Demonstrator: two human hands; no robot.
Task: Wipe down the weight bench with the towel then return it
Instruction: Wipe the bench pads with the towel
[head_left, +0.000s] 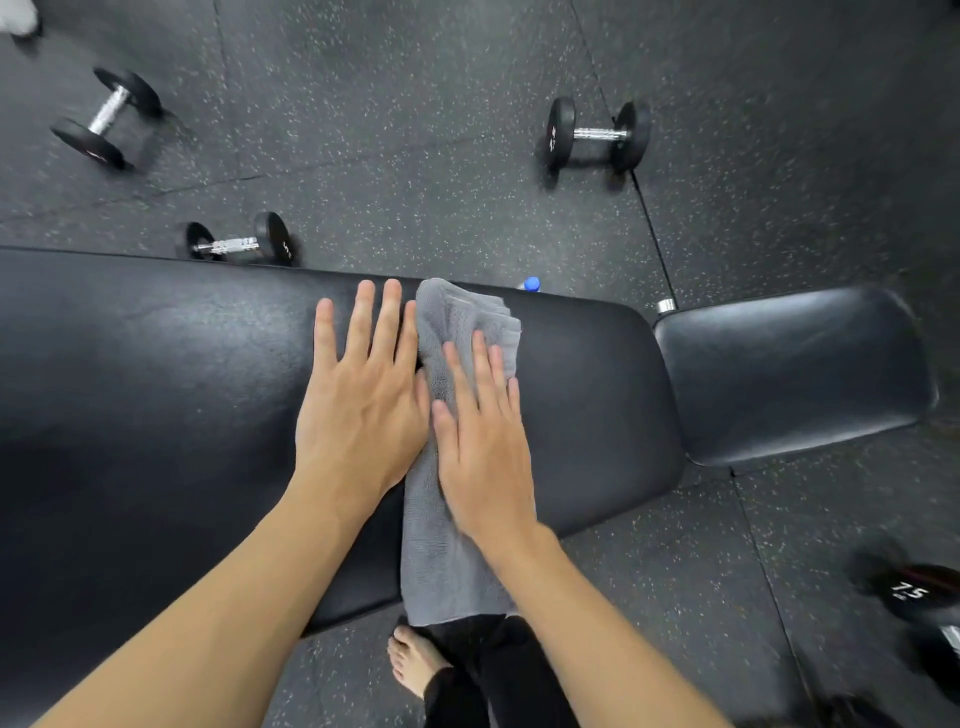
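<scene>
A folded grey towel (447, 551) lies across the long black pad of the weight bench (156, 395), its near end hanging over the front edge. My right hand (483, 436) presses flat on the towel, fingers spread. My left hand (363, 395) lies flat on the bench pad just left of the towel, its thumb side touching the towel's edge. The bench's separate black seat pad (795, 374) is to the right.
Dumbbells lie on the speckled rubber floor: one far left (106, 117), one just behind the bench (239, 241), one far right (597, 135), and a 7.5 one at the lower right (914, 592). A blue bottle cap (531, 283) peeks over the bench's far edge. My bare foot (410, 660) stands below.
</scene>
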